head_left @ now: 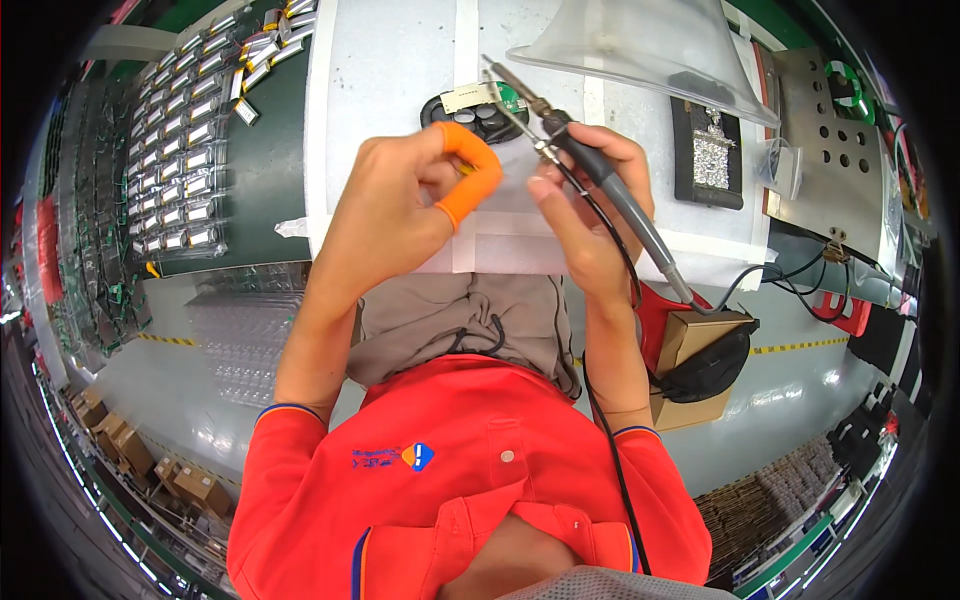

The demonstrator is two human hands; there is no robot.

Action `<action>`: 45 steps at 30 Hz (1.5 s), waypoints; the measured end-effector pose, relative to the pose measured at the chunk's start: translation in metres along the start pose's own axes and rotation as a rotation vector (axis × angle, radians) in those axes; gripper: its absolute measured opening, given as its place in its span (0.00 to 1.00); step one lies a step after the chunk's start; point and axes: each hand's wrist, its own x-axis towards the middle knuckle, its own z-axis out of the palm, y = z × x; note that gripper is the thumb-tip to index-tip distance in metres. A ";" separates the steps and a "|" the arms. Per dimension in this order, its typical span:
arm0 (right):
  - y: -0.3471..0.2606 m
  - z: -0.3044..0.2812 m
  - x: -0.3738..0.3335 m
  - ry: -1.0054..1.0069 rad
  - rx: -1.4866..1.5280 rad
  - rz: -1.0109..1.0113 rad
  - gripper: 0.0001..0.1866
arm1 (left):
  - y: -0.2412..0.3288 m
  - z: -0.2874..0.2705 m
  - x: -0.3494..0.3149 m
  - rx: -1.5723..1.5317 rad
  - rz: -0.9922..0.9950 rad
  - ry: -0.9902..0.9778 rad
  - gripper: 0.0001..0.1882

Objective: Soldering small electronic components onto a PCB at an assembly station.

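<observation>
My right hand point(600, 190) is closed round a grey soldering iron point(625, 205), its tip pointing up and to the left. A thin metal guide with a black cable point(600, 215) runs alongside the iron. Below the iron's tip, a black rounded holder point(432, 113) lies on the white bench mat point(390, 50). A green circuit board point(512, 97) and a cream flat piece point(468, 97) sit in it. My left hand point(395, 195), with orange finger cots on thumb and forefinger, pinches just in front of the holder. A bit of yellow shows between its fingers; what it is stays unclear.
Rows of silver battery cells point(185, 145) in clear trays cover the left side. A clear hood point(640, 50) hangs over the back. On the right are a dark tray of solder scraps point(712, 160), a perforated metal box point(820, 130) and a green spool point(848, 92).
</observation>
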 end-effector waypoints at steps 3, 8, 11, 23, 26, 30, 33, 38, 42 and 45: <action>-0.002 0.001 -0.001 0.316 -0.100 -0.076 0.14 | 0.005 -0.004 0.014 0.206 0.023 0.154 0.06; 0.004 -0.002 -0.002 0.499 0.055 -0.071 0.06 | -0.012 -0.003 0.044 0.328 0.326 0.313 0.05; 0.003 -0.001 -0.001 0.496 0.060 -0.078 0.06 | -0.021 -0.004 0.052 0.310 0.261 0.265 0.06; 0.007 -0.001 0.006 0.406 0.083 -0.036 0.08 | -0.025 -0.006 0.057 0.278 0.276 0.225 0.06; 0.006 0.000 0.007 0.402 0.052 -0.018 0.08 | -0.023 -0.006 0.056 0.279 0.258 0.219 0.06; 0.007 0.000 0.008 0.392 0.008 -0.009 0.08 | -0.024 -0.005 0.056 0.278 0.267 0.229 0.06; 0.007 0.000 0.009 0.371 0.028 -0.018 0.08 | -0.022 -0.004 0.056 0.299 0.241 0.230 0.06; 0.006 0.000 0.008 0.389 0.034 -0.012 0.08 | -0.023 -0.004 0.056 0.303 0.249 0.245 0.06; 0.007 -0.004 0.006 0.429 0.107 -0.019 0.07 | -0.024 -0.004 0.056 0.308 0.258 0.250 0.06; 0.005 -0.002 0.006 0.453 0.094 -0.034 0.07 | -0.021 -0.005 0.055 0.312 0.261 0.251 0.06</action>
